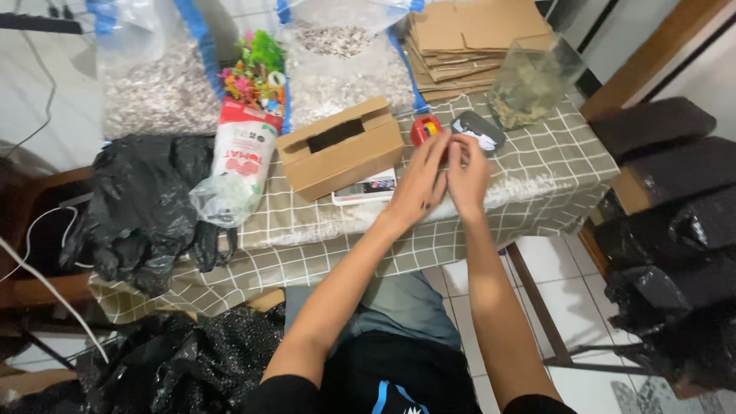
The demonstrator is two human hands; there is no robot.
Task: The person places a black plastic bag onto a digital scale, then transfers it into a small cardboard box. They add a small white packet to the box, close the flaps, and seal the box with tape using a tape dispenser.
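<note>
Head view: both hands meet over the tabletop's middle, near its front edge. The left hand (420,182) and right hand (468,178) press fingertips together, perhaps pinching something small; blur hides it. Just beyond them lies a red tape dispenser (424,129), and the open cardboard box (341,147) sits to their left. Working well here means steady wrists, low over the checked cloth (537,169).

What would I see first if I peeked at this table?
Probably the two hands, the left hand and the right hand, pressed close together over the checked tablecloth in the middle. Just left of them sits an open cardboard box, and behind it bright plastic plants poke up between big clear bags of gravel. A crumpled black plastic bag hangs off the table's left edge.
</note>
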